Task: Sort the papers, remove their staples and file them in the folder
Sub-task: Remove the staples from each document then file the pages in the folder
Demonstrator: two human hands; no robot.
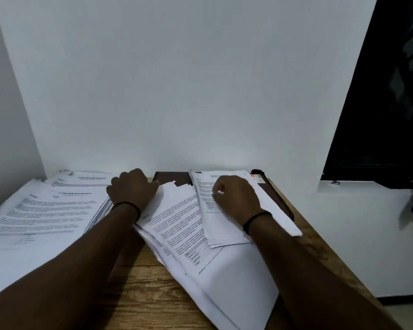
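Observation:
Printed white papers cover a wooden table (pixel 138 296). A wide stack (pixel 43 215) lies at the left, a slanted pile (pixel 188 236) in the middle, and a smaller sheaf (pixel 215 220) on top of it at the right. My left hand (pixel 132 190) has its fingers curled over the top left corner of the middle pile. With curled fingers my right hand (pixel 235 198) rests on the small sheaf and seems to pinch something at its upper part. A dark brown folder (pixel 278 201) lies under the papers by the wall. No staple shows.
A white wall rises straight behind the table. The table's right edge runs diagonally past my right forearm, with white floor beyond it. A dark window or door opening (pixel 386 91) stands at the far right. Bare wood shows between my forearms.

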